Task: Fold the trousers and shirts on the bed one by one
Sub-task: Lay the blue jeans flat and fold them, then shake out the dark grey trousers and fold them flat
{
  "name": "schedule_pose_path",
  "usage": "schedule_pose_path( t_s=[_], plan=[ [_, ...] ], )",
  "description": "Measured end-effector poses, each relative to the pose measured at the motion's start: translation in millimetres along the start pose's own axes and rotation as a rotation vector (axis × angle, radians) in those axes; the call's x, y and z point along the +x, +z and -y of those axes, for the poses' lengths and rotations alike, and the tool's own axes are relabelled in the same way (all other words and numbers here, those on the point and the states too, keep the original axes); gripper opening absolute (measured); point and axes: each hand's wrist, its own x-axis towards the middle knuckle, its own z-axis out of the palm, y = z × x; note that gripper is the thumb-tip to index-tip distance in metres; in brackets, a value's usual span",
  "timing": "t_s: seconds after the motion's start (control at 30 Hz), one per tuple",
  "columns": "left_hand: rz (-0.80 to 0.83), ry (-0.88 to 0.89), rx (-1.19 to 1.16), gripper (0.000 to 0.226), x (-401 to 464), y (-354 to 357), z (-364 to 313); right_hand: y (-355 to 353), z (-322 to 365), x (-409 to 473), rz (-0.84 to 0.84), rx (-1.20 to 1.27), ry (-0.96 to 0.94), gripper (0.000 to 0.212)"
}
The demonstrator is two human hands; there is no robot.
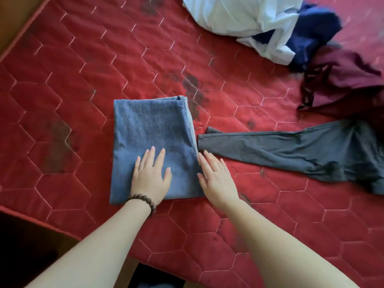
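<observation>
Grey trousers (291, 150) lie lengthwise rightward from the folded blue denim trousers (153, 142) — nearest the flat, empty right hand (216, 175); left hand (151, 173) presses the denim, fingers straight.

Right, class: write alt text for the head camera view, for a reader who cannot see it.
Two hands lie flat by a folded blue garment on a red quilted mattress: the left hand presses on it, the right hand rests at its right edge. Dark grey trousers stretch to the right; white, navy and maroon clothes are heaped beyond.
</observation>
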Motion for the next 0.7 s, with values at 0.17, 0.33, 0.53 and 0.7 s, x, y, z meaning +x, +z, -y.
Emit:
schedule_pose_path(
  t_s=[0.17, 0.33, 0.53, 0.7],
  plan=[
    [0.074, 0.132, -0.163, 0.06, -1, 5, -127, -60, -87, -73, -0.11, 0.045, 0.2, 0.053],
    [0.097, 0.23, -0.117, 0.06, -23, 43, -264, -114, -199, -147, -0.22, 0.082, 0.324, 0.05],
    [0.064, 0.256, -0.076, 0.06, -63, 95, -423, -169, -335, -228, -0.264, 0.125, 0.394, 0.049],
    [0.08, 0.306, -0.035, 0.06, -81, 135, -525, -205, -428, -270, -0.297, 0.114, 0.449, 0.048]
  ],
)
